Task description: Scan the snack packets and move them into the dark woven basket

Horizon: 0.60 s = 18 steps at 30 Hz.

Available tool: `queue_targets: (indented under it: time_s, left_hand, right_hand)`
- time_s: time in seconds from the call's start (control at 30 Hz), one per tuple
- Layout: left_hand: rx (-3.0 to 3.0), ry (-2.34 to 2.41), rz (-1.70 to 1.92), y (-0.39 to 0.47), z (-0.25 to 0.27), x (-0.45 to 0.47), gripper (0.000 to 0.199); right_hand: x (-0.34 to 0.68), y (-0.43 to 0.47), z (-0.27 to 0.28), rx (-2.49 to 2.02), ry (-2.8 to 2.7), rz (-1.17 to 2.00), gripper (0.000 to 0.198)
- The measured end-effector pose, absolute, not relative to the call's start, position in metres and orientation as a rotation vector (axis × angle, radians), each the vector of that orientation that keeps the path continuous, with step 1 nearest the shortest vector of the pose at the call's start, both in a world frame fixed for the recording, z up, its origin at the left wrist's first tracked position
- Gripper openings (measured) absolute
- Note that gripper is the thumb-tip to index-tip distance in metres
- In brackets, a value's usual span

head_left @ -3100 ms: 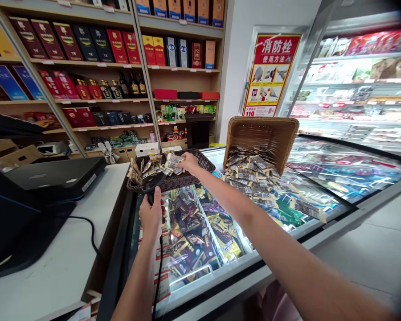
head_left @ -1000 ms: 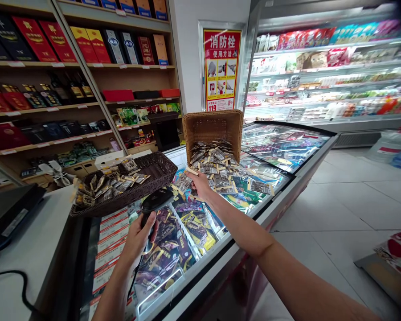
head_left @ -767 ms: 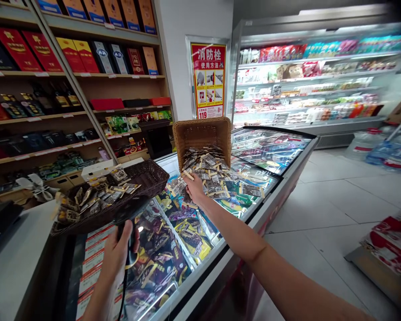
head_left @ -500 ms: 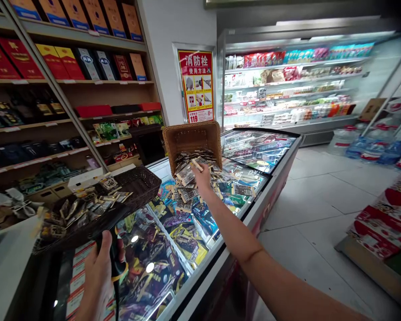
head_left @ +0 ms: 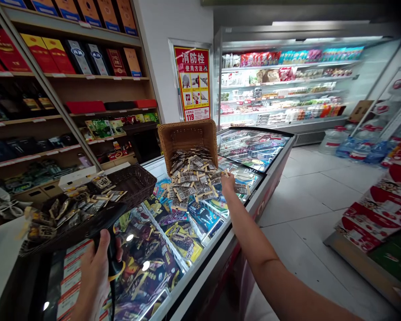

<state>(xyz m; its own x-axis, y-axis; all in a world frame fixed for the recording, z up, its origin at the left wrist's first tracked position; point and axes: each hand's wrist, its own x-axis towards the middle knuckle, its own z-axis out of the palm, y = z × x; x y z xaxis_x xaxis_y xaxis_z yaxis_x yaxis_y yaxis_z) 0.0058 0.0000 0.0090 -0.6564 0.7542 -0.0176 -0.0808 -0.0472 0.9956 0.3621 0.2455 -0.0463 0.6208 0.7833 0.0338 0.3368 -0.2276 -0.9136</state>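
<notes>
My left hand is wrapped round a black handheld barcode scanner with yellow trim and a hanging cord. My right hand reaches over the freezer's glass top, its fingers pinched at the end of a small snack packet. Just left of it, a heap of similar clear-and-beige packets spills from a tan wicker basket tipped on its side. A dark brown wicker basket, nearer and to the left, holds more small packets.
Beneath both baskets is a chest freezer with bagged frozen goods under glass. Shelves of boxes stand at left, a lit refrigerated case at the back. Red cartons and water bottles sit on the floor at right.
My right hand has moved right from the basket's mouth to the heap's right edge, uncovering the packets. My left hand still grips the scanner. The view has shifted slightly.
</notes>
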Motion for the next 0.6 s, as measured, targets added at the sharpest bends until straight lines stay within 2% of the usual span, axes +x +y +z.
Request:
queue_targets:
  time_s: [0.07,0.13,0.37,0.6]
  left_hand:
    - [0.724,1.623,1.766,0.001,0.008,0.006,0.065]
    - [0.726,1.626,1.758,0.001,0.009,0.007,0.066]
    - [0.820,1.615,1.776,-0.004,0.013,0.003,0.065]
    - [0.900,1.761,1.921,-0.008,0.010,-0.010,0.062]
  right_hand:
    - [0.357,0.247,-0.046,-1.892,-0.862,0.624,0.054]
    - [0.354,0.246,-0.045,-1.965,-0.876,0.562,0.056]
    - [0.335,0.239,-0.045,-1.870,-0.896,0.350,0.048]
    - [0.218,0.224,-0.010,-1.453,-1.538,0.262,0.037]
